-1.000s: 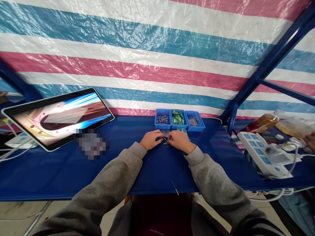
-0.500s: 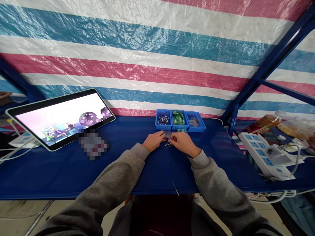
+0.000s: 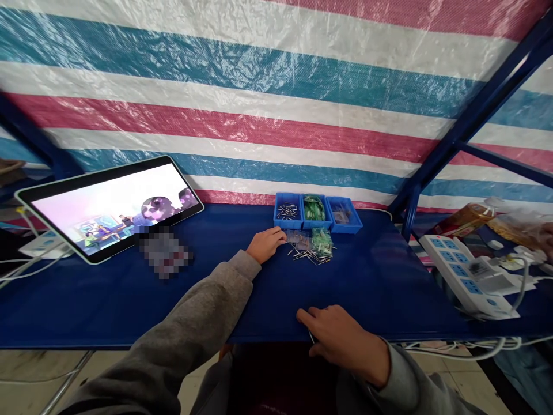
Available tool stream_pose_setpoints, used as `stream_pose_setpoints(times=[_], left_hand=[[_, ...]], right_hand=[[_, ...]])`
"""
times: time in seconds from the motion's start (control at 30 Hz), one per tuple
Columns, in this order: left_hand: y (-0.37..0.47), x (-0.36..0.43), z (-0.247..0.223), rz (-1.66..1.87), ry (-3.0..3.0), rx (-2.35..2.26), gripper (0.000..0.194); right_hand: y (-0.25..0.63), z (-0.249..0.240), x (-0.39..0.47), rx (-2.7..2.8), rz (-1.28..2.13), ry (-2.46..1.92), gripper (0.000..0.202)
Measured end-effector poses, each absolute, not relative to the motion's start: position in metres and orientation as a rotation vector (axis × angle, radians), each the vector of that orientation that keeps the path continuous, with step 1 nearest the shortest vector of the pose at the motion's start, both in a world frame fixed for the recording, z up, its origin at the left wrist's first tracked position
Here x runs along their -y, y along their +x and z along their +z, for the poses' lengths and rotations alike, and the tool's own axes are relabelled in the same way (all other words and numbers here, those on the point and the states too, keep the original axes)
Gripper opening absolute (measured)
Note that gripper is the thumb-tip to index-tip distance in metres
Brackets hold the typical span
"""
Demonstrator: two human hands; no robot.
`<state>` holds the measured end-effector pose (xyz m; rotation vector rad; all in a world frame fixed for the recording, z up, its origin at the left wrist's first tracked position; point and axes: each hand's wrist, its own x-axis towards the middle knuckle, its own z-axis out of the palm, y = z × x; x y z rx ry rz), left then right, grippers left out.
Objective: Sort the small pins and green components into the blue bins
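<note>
My left hand (image 3: 265, 245) rests on the table with its fingers pressed together at the left edge of a small clear plastic bag (image 3: 298, 237). Right of that bag lies a green-tinted one (image 3: 321, 241). Loose thin metal pins (image 3: 309, 255) are scattered just in front of both bags. Near the table's front edge, my right hand (image 3: 339, 334) curls over a thin, pointed metal tool (image 3: 311, 336), with fingers and thumb on either side of it. Most of the tool is hidden under the hand.
Three joined blue bins stand behind: one with metal pins (image 3: 288, 211), one with green packets (image 3: 314, 208), one with clear bags (image 3: 342, 213). A tablet (image 3: 116, 204) leans at left beside a blurred item (image 3: 166, 253). A power strip (image 3: 464, 274) lies at right.
My right hand has left the bags and come back to the thin metal tool at the front edge. The bags and pins now show. My left hand has barely moved.
</note>
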<state>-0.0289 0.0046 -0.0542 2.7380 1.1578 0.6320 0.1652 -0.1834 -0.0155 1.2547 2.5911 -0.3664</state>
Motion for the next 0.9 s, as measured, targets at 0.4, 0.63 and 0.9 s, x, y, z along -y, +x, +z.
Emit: stream_pose_setpoints(times=[0.4, 0.63, 0.9], left_hand=[[-0.03, -0.006, -0.051, 0.616, 2.71, -1.175, 0.012], [-0.033, -0.005, -0.05, 0.676, 2.691, -1.205, 0.012], [-0.015, -0.007, -0.044, 1.119, 2.34, -1.263, 0.014]], right_hand=[[0.177, -0.012, 0.158, -2.657, -0.654, 1.357, 0.011], [0.177, -0.007, 0.112, -2.601, -0.342, 1.735, 0.016], [0.171, 0.029, 0.047, -2.754, -0.013, 2.364, 0.019]])
